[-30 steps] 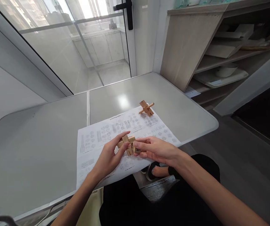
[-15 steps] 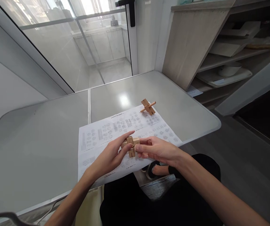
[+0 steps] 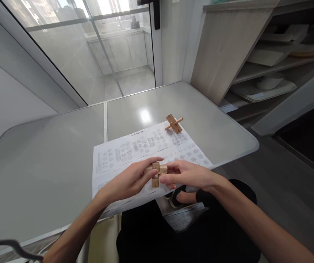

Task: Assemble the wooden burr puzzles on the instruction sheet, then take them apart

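Both hands pinch one wooden burr puzzle (image 3: 156,173) above the near edge of the printed instruction sheet (image 3: 124,149): left hand (image 3: 129,180) on its left side, right hand (image 3: 187,174) on its right. A second wooden cross puzzle (image 3: 174,123) sits on the sheet's far right corner, well apart. Grey table (image 3: 42,160) underneath; shelves far right.

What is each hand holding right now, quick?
Left hand: fingers closed on the wooden puzzle.
Right hand: fingers closed on the same wooden puzzle, from the other side.
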Demonstrator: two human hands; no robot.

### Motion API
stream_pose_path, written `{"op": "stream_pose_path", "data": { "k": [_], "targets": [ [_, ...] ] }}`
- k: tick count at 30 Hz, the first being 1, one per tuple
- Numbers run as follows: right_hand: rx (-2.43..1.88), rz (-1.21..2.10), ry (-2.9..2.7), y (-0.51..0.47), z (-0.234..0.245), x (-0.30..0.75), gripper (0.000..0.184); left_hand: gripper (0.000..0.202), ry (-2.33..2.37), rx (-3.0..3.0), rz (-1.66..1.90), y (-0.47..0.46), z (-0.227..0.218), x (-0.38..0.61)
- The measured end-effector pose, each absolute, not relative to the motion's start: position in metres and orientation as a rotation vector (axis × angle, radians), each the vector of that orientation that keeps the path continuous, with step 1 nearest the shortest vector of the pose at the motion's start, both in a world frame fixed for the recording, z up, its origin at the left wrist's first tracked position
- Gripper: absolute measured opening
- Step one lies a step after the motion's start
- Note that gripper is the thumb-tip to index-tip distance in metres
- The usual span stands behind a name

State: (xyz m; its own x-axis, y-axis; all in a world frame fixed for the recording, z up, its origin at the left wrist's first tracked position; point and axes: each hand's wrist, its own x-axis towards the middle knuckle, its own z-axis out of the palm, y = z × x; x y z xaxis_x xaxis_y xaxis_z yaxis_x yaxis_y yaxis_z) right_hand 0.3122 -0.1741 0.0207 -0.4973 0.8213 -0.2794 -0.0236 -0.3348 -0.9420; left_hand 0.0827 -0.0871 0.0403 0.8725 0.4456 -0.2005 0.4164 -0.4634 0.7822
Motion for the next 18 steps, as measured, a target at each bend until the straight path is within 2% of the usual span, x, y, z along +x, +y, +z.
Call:
{"op": "stream_pose_path", "data": {
  "k": [9,13,18],
  "targets": [
    [-0.947,1.909,-1.194,-0.176,0.018,0.310,0.028,0.043,0.639,2.066,0.070,-0.094,0.052,0.086],
    [-0.903,1.947,-1.097,-0.174,0.016,0.310,0.035,0.059,0.603,2.031,0.142,-0.097,0.053,0.087],
    [-0.895,1.912,-1.121,-0.175,0.016,0.311,0.036,0.055,0.639,2.103,0.233,-0.097,0.048,0.090]
  ]
}}
